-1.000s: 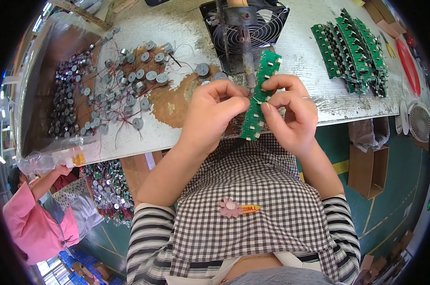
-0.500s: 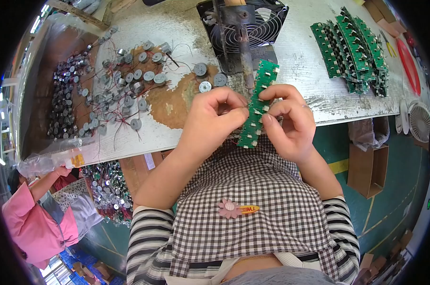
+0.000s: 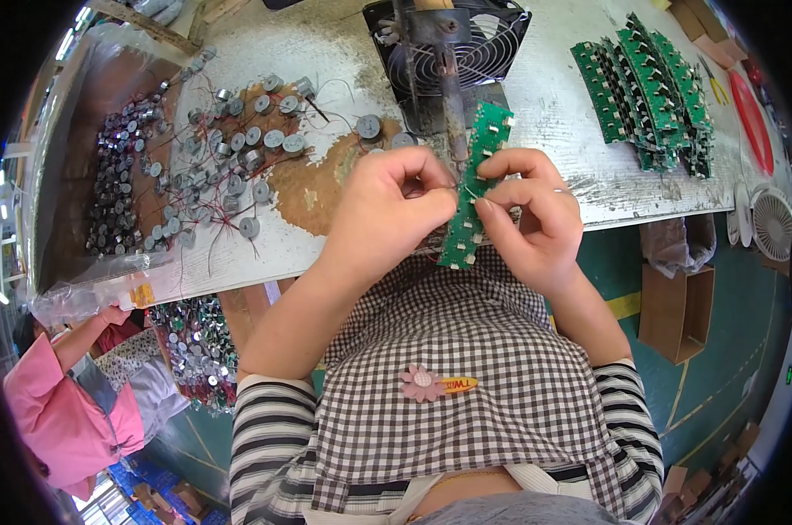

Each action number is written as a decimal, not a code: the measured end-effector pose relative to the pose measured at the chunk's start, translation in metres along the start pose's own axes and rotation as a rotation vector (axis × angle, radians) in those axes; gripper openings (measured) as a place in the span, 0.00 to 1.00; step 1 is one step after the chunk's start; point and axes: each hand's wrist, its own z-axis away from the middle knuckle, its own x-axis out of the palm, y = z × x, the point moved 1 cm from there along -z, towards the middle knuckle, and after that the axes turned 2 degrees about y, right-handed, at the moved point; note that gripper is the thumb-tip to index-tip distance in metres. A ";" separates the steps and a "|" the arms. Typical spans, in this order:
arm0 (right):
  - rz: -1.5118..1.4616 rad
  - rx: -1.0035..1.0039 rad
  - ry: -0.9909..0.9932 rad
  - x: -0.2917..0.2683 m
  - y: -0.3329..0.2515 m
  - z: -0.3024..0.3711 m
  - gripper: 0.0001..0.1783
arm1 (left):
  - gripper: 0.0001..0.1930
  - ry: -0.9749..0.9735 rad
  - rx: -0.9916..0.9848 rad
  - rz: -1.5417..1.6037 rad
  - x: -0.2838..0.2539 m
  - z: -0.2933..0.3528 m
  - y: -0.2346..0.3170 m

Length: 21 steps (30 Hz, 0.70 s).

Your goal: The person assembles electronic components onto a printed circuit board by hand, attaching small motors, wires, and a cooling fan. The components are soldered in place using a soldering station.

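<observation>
A long green circuit board [image 3: 476,179] with small white connectors is tilted upright in front of me, near the table's edge. My right hand [image 3: 536,210] grips its right side, thumb and fingers closed at the board's middle. My left hand [image 3: 402,197] is pinched against the board's left edge; what lies between its fingertips is hidden, though a thin pale wire seems to cross the board between both hands. Just beyond my left hand are small round metal motors [image 3: 369,128], one partly covered by the knuckles. The board's far end is beside a metal rod [image 3: 449,105].
A black fan [image 3: 492,44] stands behind the rod. Many wired motors [image 3: 238,140] lie at left, beside a box of them [image 3: 116,184]. Stacked green boards [image 3: 650,96], pliers [image 3: 718,86] and a small white fan [image 3: 770,214] are at right. A person in pink [image 3: 72,402] is at lower left.
The board has shifted slightly up. My left hand has moved a little away from me and now covers a motor that showed before. My right thumb has slid up and left over the board.
</observation>
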 end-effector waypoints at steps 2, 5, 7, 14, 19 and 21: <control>-0.019 0.031 -0.007 0.000 0.000 0.006 0.07 | 0.03 -0.019 -0.031 0.013 0.002 0.003 0.000; 0.047 -0.040 0.005 0.002 -0.001 0.005 0.08 | 0.02 -0.056 -0.074 0.056 0.000 0.004 -0.001; 0.112 -0.104 0.006 0.001 -0.003 0.001 0.10 | 0.02 -0.058 -0.093 0.068 0.000 0.006 -0.002; -0.166 0.202 0.116 -0.008 0.004 0.009 0.03 | 0.14 0.363 0.706 -0.627 -0.050 0.006 0.027; -0.255 0.256 0.111 -0.002 0.008 0.013 0.03 | 0.07 0.430 0.678 -1.230 -0.101 0.006 0.032; -0.255 0.253 0.111 0.000 0.009 0.013 0.03 | 0.07 0.349 0.683 -1.292 -0.095 0.000 0.019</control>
